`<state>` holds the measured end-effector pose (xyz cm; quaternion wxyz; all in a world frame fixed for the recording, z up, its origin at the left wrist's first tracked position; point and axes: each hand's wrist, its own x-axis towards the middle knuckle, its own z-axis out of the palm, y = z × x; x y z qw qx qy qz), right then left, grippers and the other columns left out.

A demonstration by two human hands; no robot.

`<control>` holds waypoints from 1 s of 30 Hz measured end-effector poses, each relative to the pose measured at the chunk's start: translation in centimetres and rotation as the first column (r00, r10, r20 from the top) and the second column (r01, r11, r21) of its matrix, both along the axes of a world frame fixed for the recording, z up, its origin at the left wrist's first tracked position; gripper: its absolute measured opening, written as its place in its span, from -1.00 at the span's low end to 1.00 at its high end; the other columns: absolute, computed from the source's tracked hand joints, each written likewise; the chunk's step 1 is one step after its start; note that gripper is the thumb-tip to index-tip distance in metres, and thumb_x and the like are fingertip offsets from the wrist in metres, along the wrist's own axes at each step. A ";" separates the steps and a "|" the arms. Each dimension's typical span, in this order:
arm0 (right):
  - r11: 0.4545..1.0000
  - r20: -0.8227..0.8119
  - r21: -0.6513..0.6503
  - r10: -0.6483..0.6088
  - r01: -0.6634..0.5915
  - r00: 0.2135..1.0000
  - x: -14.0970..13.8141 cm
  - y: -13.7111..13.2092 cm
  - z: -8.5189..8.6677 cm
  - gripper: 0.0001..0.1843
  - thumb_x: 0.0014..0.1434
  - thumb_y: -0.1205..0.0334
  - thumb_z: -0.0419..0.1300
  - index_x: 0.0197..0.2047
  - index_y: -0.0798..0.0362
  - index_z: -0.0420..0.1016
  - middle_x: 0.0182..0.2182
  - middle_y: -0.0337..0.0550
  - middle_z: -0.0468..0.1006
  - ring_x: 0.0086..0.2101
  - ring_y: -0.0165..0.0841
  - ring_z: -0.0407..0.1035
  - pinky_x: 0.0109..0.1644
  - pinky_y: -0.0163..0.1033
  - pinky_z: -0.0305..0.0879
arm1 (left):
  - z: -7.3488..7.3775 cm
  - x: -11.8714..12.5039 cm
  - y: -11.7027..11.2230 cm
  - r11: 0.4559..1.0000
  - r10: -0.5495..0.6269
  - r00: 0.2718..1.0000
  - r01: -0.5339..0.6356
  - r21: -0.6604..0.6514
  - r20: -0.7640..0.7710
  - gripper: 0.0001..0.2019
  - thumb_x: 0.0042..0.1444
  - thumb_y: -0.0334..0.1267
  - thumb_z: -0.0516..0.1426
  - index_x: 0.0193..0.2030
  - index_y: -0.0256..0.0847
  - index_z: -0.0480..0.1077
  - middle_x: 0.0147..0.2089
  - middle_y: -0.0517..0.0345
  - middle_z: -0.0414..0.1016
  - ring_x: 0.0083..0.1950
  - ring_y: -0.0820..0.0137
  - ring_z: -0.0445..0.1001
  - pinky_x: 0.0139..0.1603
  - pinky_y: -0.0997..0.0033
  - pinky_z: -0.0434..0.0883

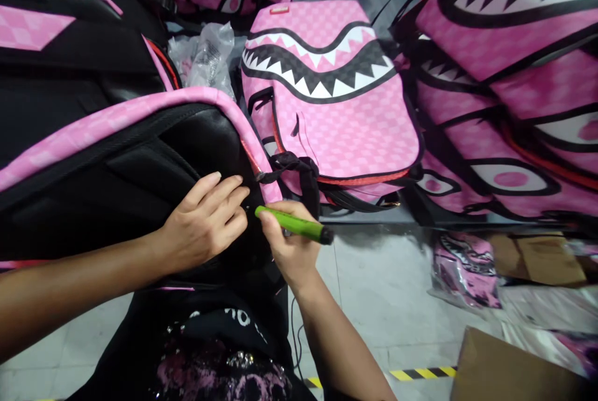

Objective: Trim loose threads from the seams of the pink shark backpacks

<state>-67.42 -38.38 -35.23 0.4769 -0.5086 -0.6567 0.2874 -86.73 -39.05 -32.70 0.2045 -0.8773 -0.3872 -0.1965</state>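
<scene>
A black and pink backpack lies across my lap, its black back panel facing up. My left hand rests on that panel with fingers pressed flat against the fabric. My right hand is closed around a green pen-like tool, and the tool's tip points at the panel right beside my left fingertips. A black strap hangs from the backpack's pink edge just above the tool.
A pink backpack with a shark-mouth print lies ahead, with more of the same piled at the right and top. Clear plastic wrap sits behind. Cardboard and a bagged item lie on the grey floor at right.
</scene>
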 end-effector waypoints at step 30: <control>0.973 -0.122 -0.194 -0.150 0.125 0.981 -0.8 1.3 -0.5 -0.76 0.17 0.06 0.30 -0.37 0.07 0.54 -0.49 -0.23 0.55 -0.51 -0.42 0.41 -0.46 -0.32 0.33 | -0.2 -0.2 1.0 1.000 0.020 0.999 -0.019 0.005 -0.031 -0.94 0.24 -0.29 0.19 -0.27 -0.18 0.45 0.03 0.16 0.61 0.17 0.31 0.48 0.38 0.20 0.17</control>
